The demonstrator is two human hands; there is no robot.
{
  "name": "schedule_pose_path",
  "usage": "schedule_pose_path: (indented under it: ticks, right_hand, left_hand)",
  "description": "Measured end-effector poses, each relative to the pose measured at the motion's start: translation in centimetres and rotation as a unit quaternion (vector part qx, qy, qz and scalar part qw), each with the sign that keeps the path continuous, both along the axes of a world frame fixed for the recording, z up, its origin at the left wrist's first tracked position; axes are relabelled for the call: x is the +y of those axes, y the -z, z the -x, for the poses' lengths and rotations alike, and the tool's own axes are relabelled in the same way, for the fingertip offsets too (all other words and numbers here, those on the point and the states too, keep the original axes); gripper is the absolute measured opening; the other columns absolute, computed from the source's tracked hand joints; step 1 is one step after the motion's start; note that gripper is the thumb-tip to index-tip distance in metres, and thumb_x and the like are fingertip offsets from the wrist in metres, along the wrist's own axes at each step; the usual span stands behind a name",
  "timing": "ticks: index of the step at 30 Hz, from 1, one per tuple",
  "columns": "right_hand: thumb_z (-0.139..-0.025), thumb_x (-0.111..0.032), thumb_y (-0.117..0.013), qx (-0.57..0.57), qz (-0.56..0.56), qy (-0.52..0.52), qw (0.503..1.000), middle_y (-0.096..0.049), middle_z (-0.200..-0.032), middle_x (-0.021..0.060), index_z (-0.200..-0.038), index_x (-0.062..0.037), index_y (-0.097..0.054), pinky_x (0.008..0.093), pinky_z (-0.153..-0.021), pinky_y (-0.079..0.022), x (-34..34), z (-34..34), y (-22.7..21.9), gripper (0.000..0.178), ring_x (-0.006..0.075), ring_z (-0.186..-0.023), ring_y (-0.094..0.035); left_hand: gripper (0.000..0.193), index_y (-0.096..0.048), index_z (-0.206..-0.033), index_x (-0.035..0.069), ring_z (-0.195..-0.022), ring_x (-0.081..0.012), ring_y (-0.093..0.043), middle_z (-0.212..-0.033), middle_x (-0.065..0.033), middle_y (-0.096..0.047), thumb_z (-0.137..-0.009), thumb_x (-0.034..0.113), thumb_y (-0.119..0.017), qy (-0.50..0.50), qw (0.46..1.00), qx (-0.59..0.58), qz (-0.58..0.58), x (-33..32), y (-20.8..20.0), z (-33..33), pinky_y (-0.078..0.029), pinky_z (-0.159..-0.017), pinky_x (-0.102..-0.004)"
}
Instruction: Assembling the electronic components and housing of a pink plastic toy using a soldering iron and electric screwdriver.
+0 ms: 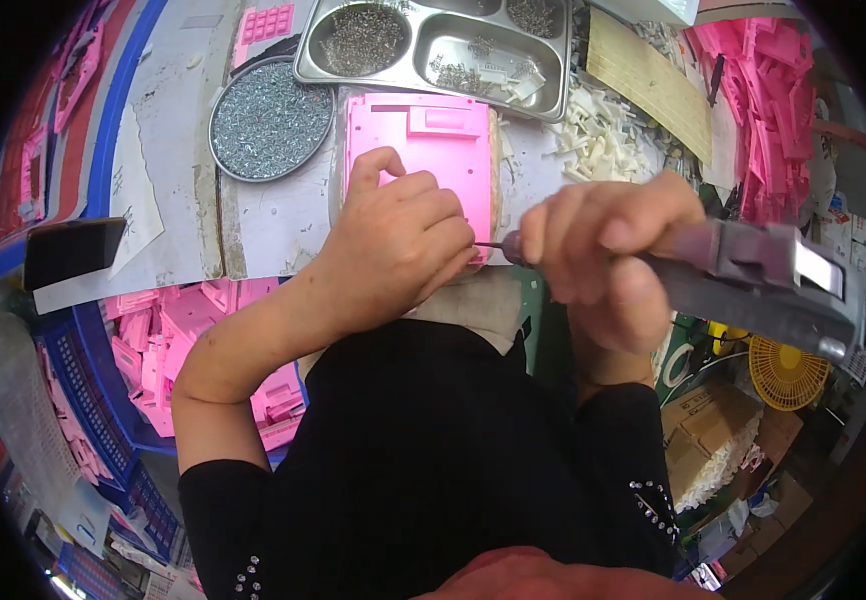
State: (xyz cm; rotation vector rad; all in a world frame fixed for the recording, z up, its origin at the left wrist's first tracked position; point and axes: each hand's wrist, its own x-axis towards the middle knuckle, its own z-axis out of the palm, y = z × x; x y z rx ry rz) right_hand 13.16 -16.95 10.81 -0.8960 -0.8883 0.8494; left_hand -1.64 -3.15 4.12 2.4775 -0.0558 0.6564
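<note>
A flat pink plastic housing (458, 165) with a raised rectangular part lies on the bench in front of me. My left hand (398, 235) rests over its near left part, fingers curled together; whatever they may pinch is hidden. With my right hand (603, 235) I grip a grey powered screwdriver (753, 285), held nearly level. Its thin bit (489, 245) points left and reaches the fingertips of my left hand at the housing's near right edge. Whether the tip touches a screw cannot be seen.
Beyond the housing stand a round tray of small screws (271, 118) and a steel compartment tray (433, 85) of small metal parts. White plastic pieces (603, 130) and pink parts (763, 110) lie at right. A phone (73, 250) sits left, above a blue crate (118, 400) of pink parts.
</note>
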Motion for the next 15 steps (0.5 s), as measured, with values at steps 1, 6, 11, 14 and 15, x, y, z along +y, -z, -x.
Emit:
schedule_pose_path:
  ticks: [1, 6, 11, 14, 15]
  right_hand:
    - [-0.098, -0.022, -0.071, 0.014, -0.024, -0.010, 1.000, -0.053, -0.071, 0.0015, -0.108, -0.0091, -0.053, 0.0368, -0.068, -0.049, 0.0, -0.2, -0.3, 0.024, 0.0144, -0.060, -0.051]
    - [-0.097, -0.016, -0.072, 0.039, -0.057, -0.047, 0.997, -0.060, -0.076, 0.0071, -0.109, -0.0073, -0.054, 0.0400, -0.073, -0.050, -0.6, -1.0, -0.8, 0.024, 0.0164, -0.064, -0.055]
    - [-0.097, -0.021, -0.072, 0.027, -0.044, -0.043, 0.998, -0.056, -0.071, 0.0028, -0.108, -0.0097, -0.055, 0.0378, -0.071, -0.050, -0.5, -1.1, -0.5, 0.023, 0.0152, -0.060, -0.054]
    - [-0.098, -0.026, -0.071, 0.016, -0.040, -0.031, 0.999, -0.054, -0.068, -0.0011, -0.108, -0.0117, -0.055, 0.0354, -0.068, -0.050, -0.4, -1.1, -0.5, 0.024, 0.0138, -0.058, -0.053]
    - [-0.097, -0.024, -0.073, 0.034, -0.047, -0.040, 0.997, -0.055, -0.069, 0.0017, -0.107, -0.0099, -0.055, 0.0369, -0.069, -0.050, -0.5, -1.2, -0.5, 0.025, 0.0152, -0.059, -0.053]
  left_hand:
    - [0.019, -0.067, -0.088, 0.011, -0.079, -0.0215, -0.060, -0.087, -0.0006, -0.065, -0.076, 0.011, -0.081, 0.000, 1.000, -0.006, 0.011, 0.0, 0.2, 0.1, -0.036, -0.087, -0.0435]
    - [0.014, -0.071, -0.087, 0.014, -0.078, -0.0169, -0.060, -0.084, 0.0024, -0.065, -0.078, 0.017, -0.082, -0.024, 0.999, -0.029, 0.039, -0.6, 0.8, 0.1, -0.034, -0.088, -0.0413]
    - [0.017, -0.070, -0.086, 0.013, -0.078, -0.0179, -0.059, -0.083, 0.0021, -0.063, -0.076, 0.016, -0.083, -0.027, 0.998, -0.046, 0.045, -0.7, 1.6, 0.1, -0.034, -0.086, -0.0417]
    - [0.018, -0.069, -0.086, 0.013, -0.076, -0.0186, -0.058, -0.083, 0.0016, -0.063, -0.076, 0.017, -0.084, -0.028, 0.997, -0.059, 0.046, -0.8, 1.9, 0.2, -0.034, -0.085, -0.0420]
    - [0.019, -0.069, -0.087, 0.013, -0.076, -0.0188, -0.058, -0.083, 0.0014, -0.062, -0.076, 0.017, -0.084, -0.028, 0.997, -0.064, 0.046, -0.8, 2.0, 0.3, -0.034, -0.084, -0.0421]
